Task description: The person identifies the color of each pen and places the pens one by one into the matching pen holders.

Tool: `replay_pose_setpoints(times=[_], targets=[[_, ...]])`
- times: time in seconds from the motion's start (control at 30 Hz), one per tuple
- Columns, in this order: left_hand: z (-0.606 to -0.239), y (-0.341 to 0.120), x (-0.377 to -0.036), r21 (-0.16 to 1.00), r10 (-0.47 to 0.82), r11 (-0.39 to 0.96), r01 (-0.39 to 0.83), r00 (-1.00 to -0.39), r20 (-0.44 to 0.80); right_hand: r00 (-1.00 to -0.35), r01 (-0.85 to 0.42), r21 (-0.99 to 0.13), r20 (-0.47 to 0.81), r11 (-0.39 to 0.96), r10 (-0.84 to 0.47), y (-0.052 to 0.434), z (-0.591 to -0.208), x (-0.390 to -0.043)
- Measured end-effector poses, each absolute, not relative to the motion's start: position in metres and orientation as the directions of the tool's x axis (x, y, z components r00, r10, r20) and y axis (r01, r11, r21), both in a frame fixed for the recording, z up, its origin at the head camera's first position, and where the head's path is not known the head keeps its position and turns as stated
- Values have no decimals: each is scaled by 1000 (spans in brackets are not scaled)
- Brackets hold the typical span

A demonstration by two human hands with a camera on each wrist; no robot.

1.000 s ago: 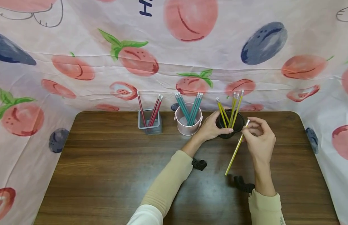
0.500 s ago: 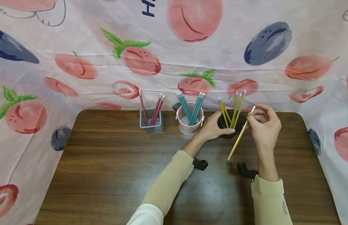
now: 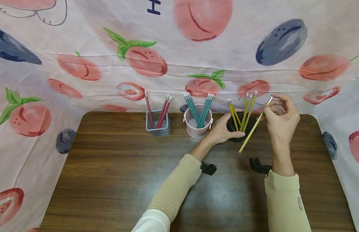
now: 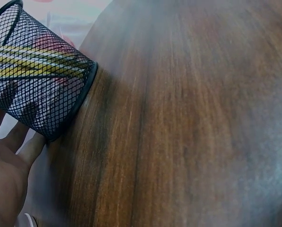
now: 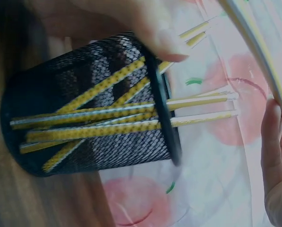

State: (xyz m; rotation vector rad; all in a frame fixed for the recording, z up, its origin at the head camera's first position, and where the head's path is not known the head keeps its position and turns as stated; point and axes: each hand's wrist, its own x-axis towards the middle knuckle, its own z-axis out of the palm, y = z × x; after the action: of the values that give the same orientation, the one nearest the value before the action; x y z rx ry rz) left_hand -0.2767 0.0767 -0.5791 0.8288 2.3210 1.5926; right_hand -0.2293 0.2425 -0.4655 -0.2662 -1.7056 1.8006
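Observation:
A black mesh pencil cup (image 5: pixel 136 146) stands on the wooden table with several yellow pencils (image 3: pixel 249 111) leaning inside it. My left hand (image 3: pixel 221 130) grips the cup, its thumb at the rim and its fingers round the far side; the left wrist view shows those fingers against the mesh (image 4: pixel 37 90). Up and to the right of the cup, my right hand (image 3: pixel 283 117) pinches one yellow pencil (image 3: pixel 254 127) near its white eraser end. That pencil slants down to the left, its lower end in front of the cup in the head view.
Left of the black cup stands a pink bucket (image 3: pixel 196 132) with several teal pencils (image 3: pixel 206 109). Farther left is a clear grey square holder (image 3: pixel 162 132) with several red pencils (image 3: pixel 165 111). A fruit-printed cloth (image 3: pixel 144 61) hangs behind the table (image 3: pixel 109 177).
My right hand has moved up and away to the right, raising the yellow pencil so its lower end comes closer to the cup. My left hand keeps its grip on the cup.

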Motion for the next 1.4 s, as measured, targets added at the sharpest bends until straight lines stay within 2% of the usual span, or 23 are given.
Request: replay_pose_setpoints(times=[0.17,0.5,0.83,1.13,1.23,1.4], targets=[[-578,78,-277,903,563,260,342,-814,146,-753,-332,-940,316,81,577,243,-452,-243],[-577,76,-277,890,557,262,374,-811,178,-741,-377,-925,337,56,581,243,-439,-258],[-577,77,-277,888,556,284,363,-817,156,-714,-370,-917,382,147,587,236,-429,-259],[-577,78,-276,904,577,271,331,-808,123,-646,-434,-860,504,268,573,227,-418,-260],[-576,77,-276,902,571,274,334,-811,127,-649,-426,-850,525,309,551,225,-418,-259],[-576,75,-276,897,563,290,333,-817,121,-687,-384,-872,489,303,538,223,-422,-256]])
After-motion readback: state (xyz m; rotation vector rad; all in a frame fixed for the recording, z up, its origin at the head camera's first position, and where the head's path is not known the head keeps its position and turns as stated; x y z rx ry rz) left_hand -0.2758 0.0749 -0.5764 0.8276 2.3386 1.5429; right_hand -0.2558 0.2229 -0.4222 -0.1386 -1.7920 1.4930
